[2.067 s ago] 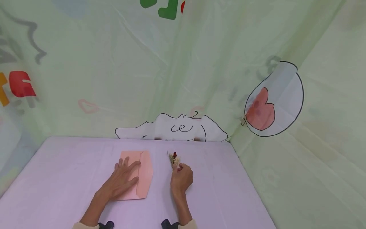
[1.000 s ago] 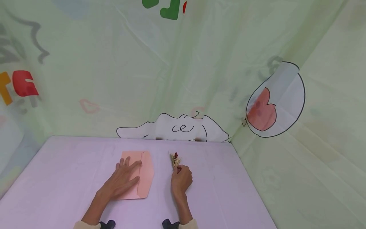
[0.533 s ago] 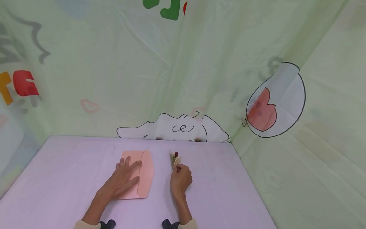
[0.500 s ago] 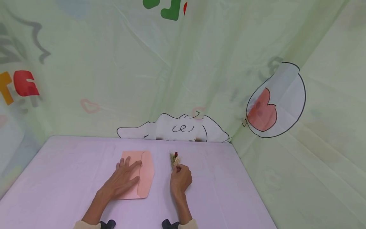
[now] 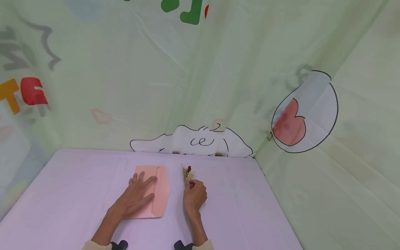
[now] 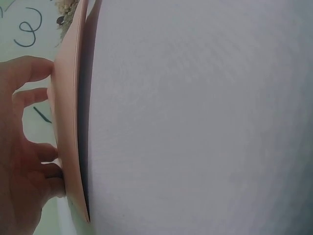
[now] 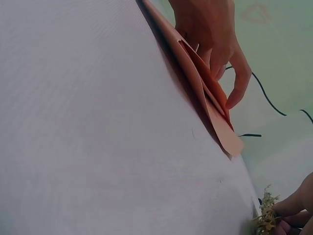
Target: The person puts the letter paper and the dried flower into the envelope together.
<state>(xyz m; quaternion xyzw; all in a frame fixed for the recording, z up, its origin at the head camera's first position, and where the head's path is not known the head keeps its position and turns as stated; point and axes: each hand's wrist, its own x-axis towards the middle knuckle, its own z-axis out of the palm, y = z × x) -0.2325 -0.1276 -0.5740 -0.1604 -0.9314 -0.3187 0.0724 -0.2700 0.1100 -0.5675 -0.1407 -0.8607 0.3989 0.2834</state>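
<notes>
Across the tabletop (image 5: 243, 208): pale lilac, stretching right back to the cloth wall (image 5: 125, 69).
Cloth wall: light green, creased, drawings scattered over it.
Left hand (image 5: 134, 198): fingers spread, resting on the pink envelope (image 5: 161, 191), its mouth gaping toward the bouquet (image 5: 187, 175).
Right hand: (image 5: 195, 198) fingertips pinching that small bouquet, just right of the envelope.

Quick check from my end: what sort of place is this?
Likely a curtained-off booth for tabletop work: pale green sheets printed with cartoon drawings hang behind and to the right of a lilac-topped table.
</notes>
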